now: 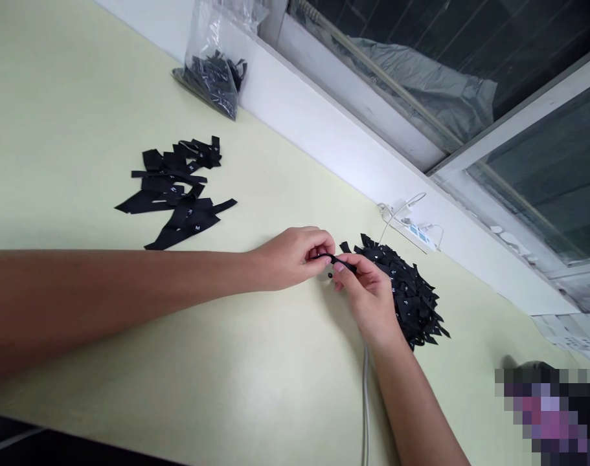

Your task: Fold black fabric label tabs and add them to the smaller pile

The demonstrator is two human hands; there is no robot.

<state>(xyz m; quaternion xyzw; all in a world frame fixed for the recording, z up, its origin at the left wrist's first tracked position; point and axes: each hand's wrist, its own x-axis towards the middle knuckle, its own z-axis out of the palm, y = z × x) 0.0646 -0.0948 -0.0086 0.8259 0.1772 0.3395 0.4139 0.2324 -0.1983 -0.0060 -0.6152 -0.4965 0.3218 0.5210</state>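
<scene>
Between my two hands runs a small black fabric strip [334, 259]. My left hand [299, 255] pinches one end of it with thumb and fingers. The other end is gripped by my right hand [367, 285], its thumb pressed on the strip. Just under the strip there is a tiny black round piece [330, 276]; whether it hangs or lies there I cannot tell. Behind my right hand rises a heap of black fabric pieces [416, 304] with small white marks. To the left, more black fabric pieces [178, 188] with white marks lie loosely overlapped.
A clear plastic bag [210, 77] holding black pieces stands by the white wall ledge [314, 123]. A power strip [411, 230] with plugs lies along the ledge. A pale cable [366, 401] crosses the table [250, 375] beside my right forearm. A blurred-out patch covers the lower right.
</scene>
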